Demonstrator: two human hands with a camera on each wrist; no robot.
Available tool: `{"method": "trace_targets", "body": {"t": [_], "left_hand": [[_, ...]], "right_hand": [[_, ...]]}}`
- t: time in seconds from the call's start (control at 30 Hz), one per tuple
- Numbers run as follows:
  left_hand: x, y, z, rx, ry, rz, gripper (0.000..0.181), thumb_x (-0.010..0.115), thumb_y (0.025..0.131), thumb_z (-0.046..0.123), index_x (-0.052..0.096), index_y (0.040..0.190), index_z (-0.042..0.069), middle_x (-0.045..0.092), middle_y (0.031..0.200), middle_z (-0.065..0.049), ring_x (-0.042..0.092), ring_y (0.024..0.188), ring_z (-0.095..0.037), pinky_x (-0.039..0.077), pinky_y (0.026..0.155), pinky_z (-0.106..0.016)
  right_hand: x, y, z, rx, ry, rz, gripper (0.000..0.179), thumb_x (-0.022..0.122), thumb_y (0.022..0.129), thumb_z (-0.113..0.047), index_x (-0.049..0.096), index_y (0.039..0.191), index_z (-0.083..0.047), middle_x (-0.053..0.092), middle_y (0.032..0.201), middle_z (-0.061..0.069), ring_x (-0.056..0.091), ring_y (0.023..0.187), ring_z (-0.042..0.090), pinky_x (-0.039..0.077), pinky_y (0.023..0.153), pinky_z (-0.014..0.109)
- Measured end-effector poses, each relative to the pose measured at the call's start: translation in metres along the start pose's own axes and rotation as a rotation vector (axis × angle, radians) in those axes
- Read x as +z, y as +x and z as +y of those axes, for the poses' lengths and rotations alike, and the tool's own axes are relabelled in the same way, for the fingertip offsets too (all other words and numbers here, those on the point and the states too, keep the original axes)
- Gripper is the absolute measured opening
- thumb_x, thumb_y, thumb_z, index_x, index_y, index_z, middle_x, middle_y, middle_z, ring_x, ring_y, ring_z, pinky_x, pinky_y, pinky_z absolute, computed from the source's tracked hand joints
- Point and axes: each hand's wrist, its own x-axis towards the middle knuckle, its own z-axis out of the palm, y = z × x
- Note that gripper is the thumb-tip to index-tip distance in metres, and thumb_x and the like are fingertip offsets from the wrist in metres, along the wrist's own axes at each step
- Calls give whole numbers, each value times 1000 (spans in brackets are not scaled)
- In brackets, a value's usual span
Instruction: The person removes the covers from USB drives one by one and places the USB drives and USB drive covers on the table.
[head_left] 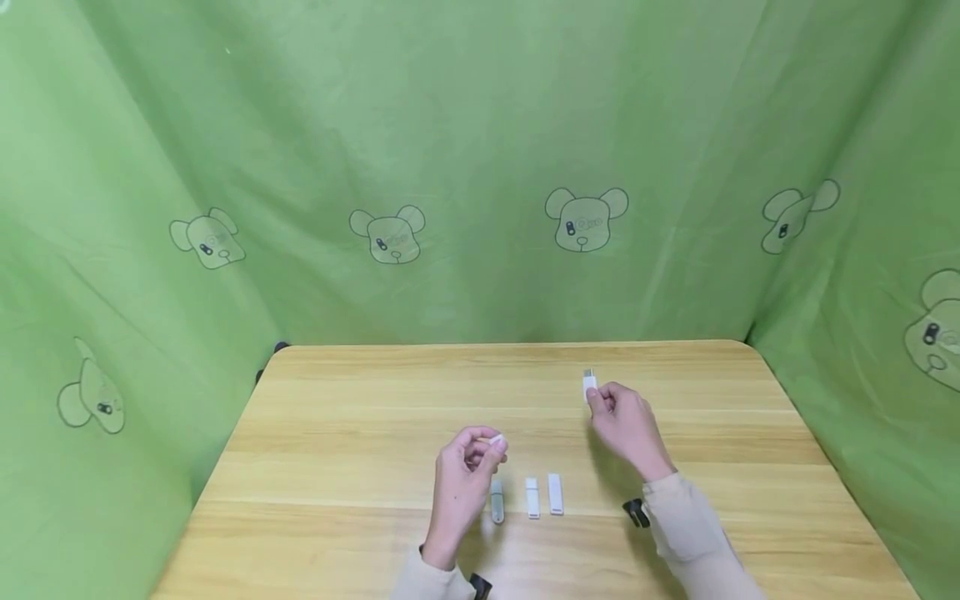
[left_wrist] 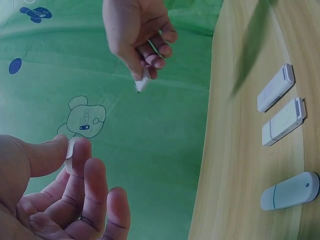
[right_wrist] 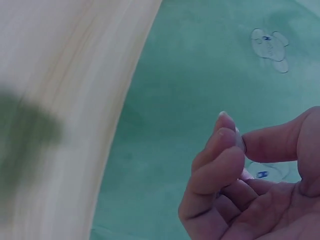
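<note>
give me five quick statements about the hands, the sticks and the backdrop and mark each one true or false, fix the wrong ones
1. The right hand pinches a white stick with its metal plug showing. True.
2. Only one hand has something in its grip. False: the left hand also pinches a small white piece.
3. Three sticks lie on the wooden table. True.
4. Those three all have square ends. False: the rounded stick, nearest the left hand, does not.
5. The backdrop is plain red. False: the green curtain carries outlined bear heads.
</note>
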Motion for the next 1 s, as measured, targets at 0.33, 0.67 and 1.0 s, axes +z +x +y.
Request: {"method": "trace_targets", "body": {"t": [0.33, 0.67, 1.0], "left_hand": [[-2, -1, -1, -2, -10, -13, 22, 73, 93, 20, 69, 108, 5, 75, 86, -16, 62, 69, -11, 51, 65, -17], [-1, 0, -2, 5, 2, -21, 22, 72, 94, 19, 69, 109, 4, 75, 89, -20, 61, 68, -6, 51, 65, -17], [0, 0, -1, 11, 22, -31, 22, 72, 93, 19, 69, 109, 4, 76, 86, -14, 61, 68, -5, 51, 65, -17]], "right_hand": [[8, 20, 23, 96, 8, -114, 28, 46, 106, -25, 60, 94, -3, 59, 75, 5, 50, 64, 15, 44, 58, 27], [15, 28, 37, 149, 5, -173, 32, 45, 107, -26, 60, 100, 1, 68, 88, 16, 51, 65, 15, 43, 57, 27], [23, 35, 55, 222, 6, -198, 33, 46, 107, -28, 59, 98, 0, 57, 75, 4, 50, 65, 15, 43, 57, 27]]}}
